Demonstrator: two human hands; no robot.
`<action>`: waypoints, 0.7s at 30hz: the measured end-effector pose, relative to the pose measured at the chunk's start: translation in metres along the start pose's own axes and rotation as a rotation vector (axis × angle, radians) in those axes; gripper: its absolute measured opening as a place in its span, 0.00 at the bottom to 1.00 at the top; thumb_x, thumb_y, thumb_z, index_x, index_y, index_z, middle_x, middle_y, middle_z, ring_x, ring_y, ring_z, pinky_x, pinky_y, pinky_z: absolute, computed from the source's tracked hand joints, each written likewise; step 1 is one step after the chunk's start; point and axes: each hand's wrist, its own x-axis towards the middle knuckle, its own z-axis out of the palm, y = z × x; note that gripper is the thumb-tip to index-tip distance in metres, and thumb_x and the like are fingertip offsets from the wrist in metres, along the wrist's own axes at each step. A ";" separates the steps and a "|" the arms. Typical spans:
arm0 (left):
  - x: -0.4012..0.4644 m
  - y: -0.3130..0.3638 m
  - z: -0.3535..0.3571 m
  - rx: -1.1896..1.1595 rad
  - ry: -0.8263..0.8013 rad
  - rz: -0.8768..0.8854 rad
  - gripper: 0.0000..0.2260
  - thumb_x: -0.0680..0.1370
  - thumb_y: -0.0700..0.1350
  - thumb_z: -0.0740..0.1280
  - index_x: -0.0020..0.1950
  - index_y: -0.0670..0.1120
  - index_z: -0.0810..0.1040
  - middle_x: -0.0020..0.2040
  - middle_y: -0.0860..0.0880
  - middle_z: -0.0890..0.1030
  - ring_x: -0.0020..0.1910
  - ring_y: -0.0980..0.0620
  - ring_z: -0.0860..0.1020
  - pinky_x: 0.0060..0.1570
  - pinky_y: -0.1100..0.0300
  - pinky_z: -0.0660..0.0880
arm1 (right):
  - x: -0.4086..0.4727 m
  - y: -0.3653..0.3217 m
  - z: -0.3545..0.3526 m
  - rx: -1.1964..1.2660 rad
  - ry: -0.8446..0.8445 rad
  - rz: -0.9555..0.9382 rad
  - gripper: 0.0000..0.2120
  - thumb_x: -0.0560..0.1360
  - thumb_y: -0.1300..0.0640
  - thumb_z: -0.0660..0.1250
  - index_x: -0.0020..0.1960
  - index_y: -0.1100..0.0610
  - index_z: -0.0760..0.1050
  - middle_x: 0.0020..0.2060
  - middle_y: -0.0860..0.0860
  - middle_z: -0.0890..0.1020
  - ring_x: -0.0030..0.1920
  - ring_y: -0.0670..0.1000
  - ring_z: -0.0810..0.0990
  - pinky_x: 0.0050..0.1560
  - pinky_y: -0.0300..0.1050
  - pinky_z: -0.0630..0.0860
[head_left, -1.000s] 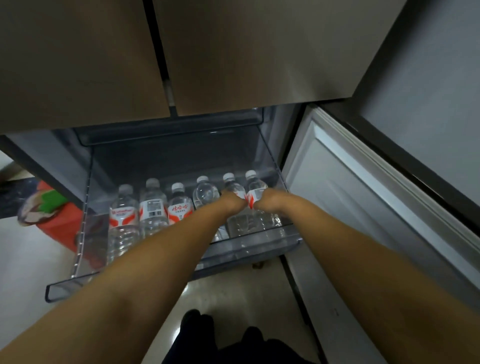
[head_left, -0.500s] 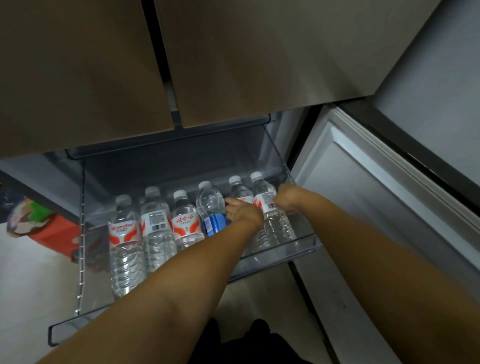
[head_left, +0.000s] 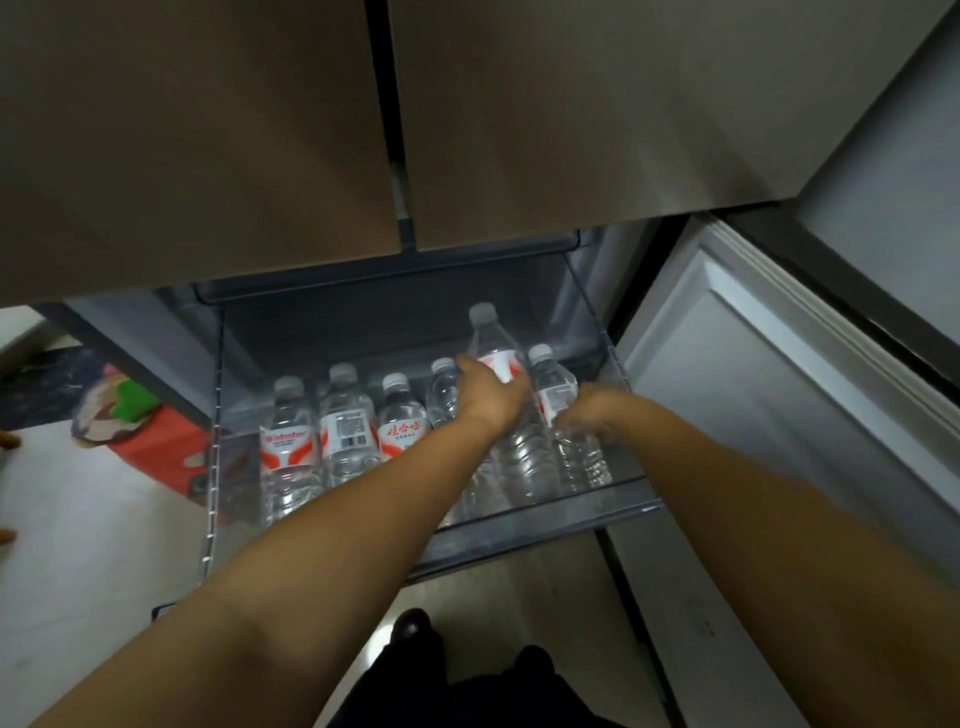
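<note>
A clear pulled-out fridge drawer (head_left: 545, 525) holds a row of several water bottles with white caps and red-and-white labels. My left hand (head_left: 485, 397) grips one bottle (head_left: 491, 340) round its label, and it stands higher than the others. My right hand (head_left: 592, 413) is curled on the rightmost bottle (head_left: 553, 387) at the drawer's right end. Three bottles (head_left: 345, 421) stand untouched at the left of the row, and a fourth (head_left: 441, 389) stands just left of my left hand.
Brown upper fridge doors (head_left: 208, 130) overhang the drawer. The lower right door (head_left: 769, 395) stands open at the right. A red bag with a green item (head_left: 150, 441) sits on the pale floor at the left. My dark shoes (head_left: 467, 670) are below the drawer.
My left hand has taken hold of a bottle and raised it above the row. My right hand has slid down onto the rightmost bottle's body.
</note>
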 end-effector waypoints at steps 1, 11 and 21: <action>0.001 0.002 -0.008 -0.053 -0.018 0.000 0.28 0.75 0.48 0.68 0.70 0.40 0.61 0.62 0.42 0.75 0.60 0.42 0.76 0.58 0.56 0.73 | 0.001 0.000 0.009 -0.010 0.002 0.016 0.27 0.72 0.55 0.73 0.67 0.64 0.72 0.61 0.60 0.78 0.60 0.59 0.78 0.59 0.49 0.76; 0.000 -0.013 -0.053 -0.478 -0.259 -0.168 0.16 0.76 0.46 0.65 0.61 0.40 0.74 0.44 0.42 0.82 0.40 0.46 0.82 0.41 0.56 0.80 | 0.010 -0.004 0.015 0.180 -0.016 0.000 0.16 0.71 0.59 0.73 0.56 0.61 0.73 0.48 0.56 0.79 0.48 0.55 0.79 0.42 0.45 0.77; -0.019 -0.008 -0.077 -1.016 -0.455 -0.407 0.20 0.74 0.58 0.67 0.51 0.41 0.77 0.39 0.43 0.79 0.37 0.46 0.79 0.42 0.54 0.79 | -0.009 0.002 -0.020 1.164 -0.326 -0.066 0.11 0.70 0.56 0.69 0.50 0.59 0.78 0.37 0.55 0.83 0.35 0.54 0.85 0.38 0.53 0.82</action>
